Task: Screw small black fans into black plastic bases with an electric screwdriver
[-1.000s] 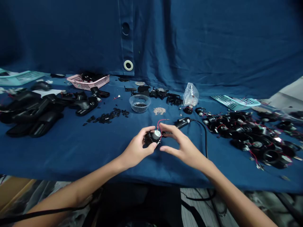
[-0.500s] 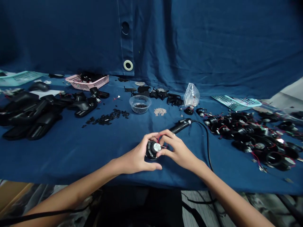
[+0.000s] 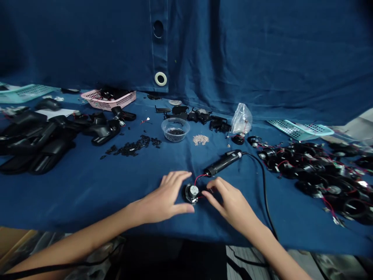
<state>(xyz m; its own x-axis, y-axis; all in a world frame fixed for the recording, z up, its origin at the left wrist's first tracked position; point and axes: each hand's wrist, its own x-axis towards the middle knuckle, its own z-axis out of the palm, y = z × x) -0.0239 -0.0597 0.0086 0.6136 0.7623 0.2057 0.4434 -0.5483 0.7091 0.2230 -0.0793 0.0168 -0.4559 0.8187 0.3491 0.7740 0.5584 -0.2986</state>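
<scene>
1. Black and round, the wired motor unit [image 3: 191, 193] sat on the blue cloth [image 3: 131, 182] between my hands, its pale cap facing up. One red wire [image 3: 199, 177] arched from it toward the powered screwdriver [image 3: 224, 163]; a second red lead ran toward my right fingertips.
2. Left hand [image 3: 163, 200]: open, fingers extended and thumb spread, curved about the left side of the unit. It gripped nothing; contact with the unit's edge could not be confirmed.
3. Right hand [image 3: 233, 202]: partly closed, thumb and index finger bent toward each other at the right of the unit. A small dark piece showed between them; whether I had hold of it, I could not tell.
4. Screwdriver: lay tilted beyond my right hand, its black cord [image 3: 264, 186] running down the right side.
5. Beyond the unit: a clear plastic bowl [image 3: 175, 130] held small dark parts, with a heap of tiny metallic pieces [image 3: 201, 140] just to its right and loose black clips [image 3: 132, 147] to its left.
6. Far side: a pink basket [image 3: 110, 102] stood left; a clear plastic bag [image 3: 241, 118] and a teal basket [image 3: 300, 130] stood right.
7. Outer zones: black housings [image 3: 43, 136] lay piled at left, similar wired units [image 3: 317, 171] at right.
</scene>
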